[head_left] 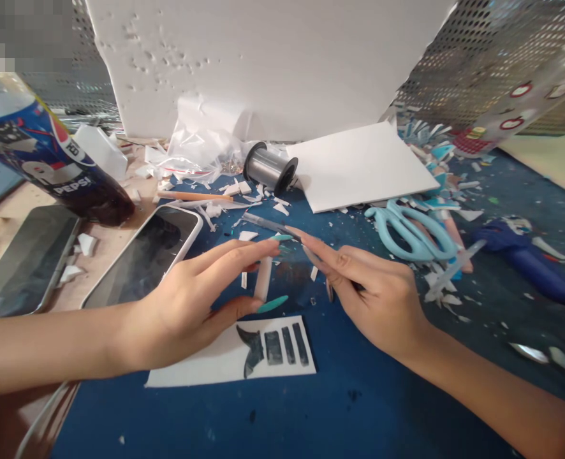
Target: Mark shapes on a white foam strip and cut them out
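My left hand [187, 299] has thumb and fingers curved around a small white strip [263, 278], which spans the gap between them. Long teal nails extend past its fingertips. My right hand [373, 287] has its fingers drawn together, pointing left, on a slim pen-like tool [266, 222] with a greyish clear barrel; its exact kind is unclear. The left index nail nearly meets the right fingertips. Below the left hand lies a white card [206, 363] painted with dark bars and a curved dark shape; the wrist covers part of it.
Light-blue scissors [411, 233], a wire spool [269, 167] and a white board [363, 167] lie beyond the hands. Two phones [151, 245] and a Pepsi bottle [57, 156] are at left. A blue glue gun [531, 258] is at right. White scraps litter the blue mat [282, 421].
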{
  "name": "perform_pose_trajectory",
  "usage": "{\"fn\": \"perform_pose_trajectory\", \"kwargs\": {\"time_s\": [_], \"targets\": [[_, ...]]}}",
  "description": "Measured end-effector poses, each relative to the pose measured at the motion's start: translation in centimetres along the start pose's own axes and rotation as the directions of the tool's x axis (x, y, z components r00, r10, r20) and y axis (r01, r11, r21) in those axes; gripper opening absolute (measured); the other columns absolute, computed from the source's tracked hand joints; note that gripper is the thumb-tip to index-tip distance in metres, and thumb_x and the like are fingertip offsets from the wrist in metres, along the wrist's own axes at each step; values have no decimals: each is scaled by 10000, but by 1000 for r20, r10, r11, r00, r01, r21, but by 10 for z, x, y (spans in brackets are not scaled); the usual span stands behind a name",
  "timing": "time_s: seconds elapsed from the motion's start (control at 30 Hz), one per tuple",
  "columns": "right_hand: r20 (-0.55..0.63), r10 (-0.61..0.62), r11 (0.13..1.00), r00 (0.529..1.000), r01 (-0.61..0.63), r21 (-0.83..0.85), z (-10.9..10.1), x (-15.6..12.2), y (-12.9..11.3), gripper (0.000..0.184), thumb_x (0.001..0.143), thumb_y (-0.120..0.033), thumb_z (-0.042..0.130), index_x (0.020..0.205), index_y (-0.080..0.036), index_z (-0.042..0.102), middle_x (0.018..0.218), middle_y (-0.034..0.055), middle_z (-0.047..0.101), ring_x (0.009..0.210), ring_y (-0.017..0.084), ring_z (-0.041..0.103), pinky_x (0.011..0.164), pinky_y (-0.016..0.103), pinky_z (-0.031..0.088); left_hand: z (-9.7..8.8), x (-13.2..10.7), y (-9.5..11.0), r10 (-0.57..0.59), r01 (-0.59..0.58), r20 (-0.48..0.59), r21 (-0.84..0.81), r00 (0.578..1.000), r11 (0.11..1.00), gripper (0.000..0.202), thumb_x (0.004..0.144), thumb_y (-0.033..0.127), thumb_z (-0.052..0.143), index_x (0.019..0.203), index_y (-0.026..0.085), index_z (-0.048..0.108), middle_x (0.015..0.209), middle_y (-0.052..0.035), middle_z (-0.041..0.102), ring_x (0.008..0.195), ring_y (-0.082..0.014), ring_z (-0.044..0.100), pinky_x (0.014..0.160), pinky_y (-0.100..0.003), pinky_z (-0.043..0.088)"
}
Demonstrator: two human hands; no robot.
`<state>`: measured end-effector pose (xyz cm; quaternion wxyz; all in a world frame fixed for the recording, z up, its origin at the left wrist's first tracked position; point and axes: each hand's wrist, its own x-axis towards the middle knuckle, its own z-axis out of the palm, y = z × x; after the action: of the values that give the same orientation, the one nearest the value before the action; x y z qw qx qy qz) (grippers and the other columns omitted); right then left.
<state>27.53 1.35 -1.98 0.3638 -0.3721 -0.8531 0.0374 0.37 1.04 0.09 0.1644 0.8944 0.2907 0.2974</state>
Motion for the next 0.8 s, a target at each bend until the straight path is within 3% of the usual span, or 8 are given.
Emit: {"fn": "perform_pose_trajectory", "kwargs": {"time_s": [0.1,0.3,0.5,0.67,0.8], "targets": [[-11,3,1000,1000,-2,8,1,-2,2,530,953,69,543,1405,-165,691,675,-42,570,565,89,525,565,205,478,1,-2,1,2,-2,-15,0,1000,1000,477,1072,112,511,1518,263,434,1292,-98,739,1149,-218,756,927,-263,663],[-76,19,998,997,-24,-57,-1,2,2,627,960,39,580,1479,-308,640,619,-66,575,504,80,503,532,201,463,0,-2,-1,-44,44,-25,9,999,999,444,1060,80,463,1463,262,505,1275,-86,763,984,-194,800,803,-236,672],[-112,37,994,993,-48,-97,-1,5,0,688,964,52,565,1518,-355,598,602,-73,525,478,82,439,501,206,425,-2,-2,-3,-76,77,-43,12,996,997,370,1060,101,453,1393,227,556,1115,-74,793,773,-150,784,681,-201,642],[-110,33,997,993,-41,-70,0,5,-1,702,946,71,598,1515,-340,603,614,-76,531,497,80,456,531,203,453,-1,-2,-2,-59,60,-58,12,997,998,399,1038,49,444,1379,206,580,1111,-65,794,832,-134,789,775,-180,645],[-111,25,996,994,-33,-78,0,6,0,737,929,79,628,1517,-364,597,599,-84,493,494,82,452,525,199,454,-1,-3,-4,-40,40,-88,2,995,999,405,1051,46,454,1394,201,603,1245,-97,783,1058,-179,793,918,-230,646]]}}
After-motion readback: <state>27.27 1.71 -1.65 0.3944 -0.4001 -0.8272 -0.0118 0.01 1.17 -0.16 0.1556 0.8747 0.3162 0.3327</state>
